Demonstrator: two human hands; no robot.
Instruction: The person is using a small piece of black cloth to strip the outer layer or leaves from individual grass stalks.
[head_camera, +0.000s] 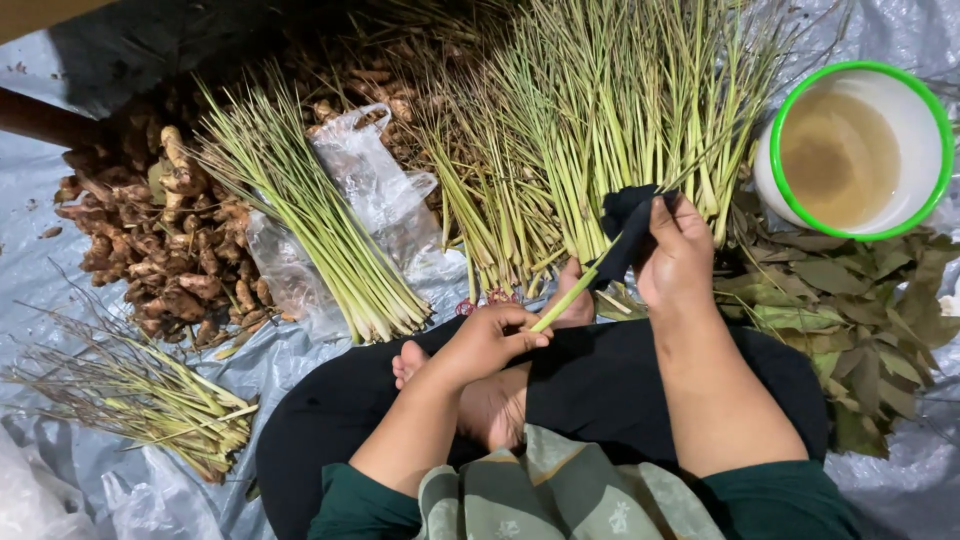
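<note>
I sit cross-legged on a grey plastic sheet (40, 270). My left hand (490, 340) pinches the pale base end of a single lemongrass stalk (565, 300) over my lap. My right hand (678, 255) holds a dark blue cloth (625, 225) wrapped around the upper part of that same stalk. Directly beyond my hands lies a large pile of lemongrass stalks (600, 120), their base ends pointing toward me.
A second lemongrass bundle (310, 220) lies on a clear plastic bag (370, 180). Ginger-like roots (165, 240) are heaped at left, thin dry stalks (140, 395) at lower left. A green-rimmed white bucket (935, 190) of cloudy water stands at upper right above dried leaves (850, 310).
</note>
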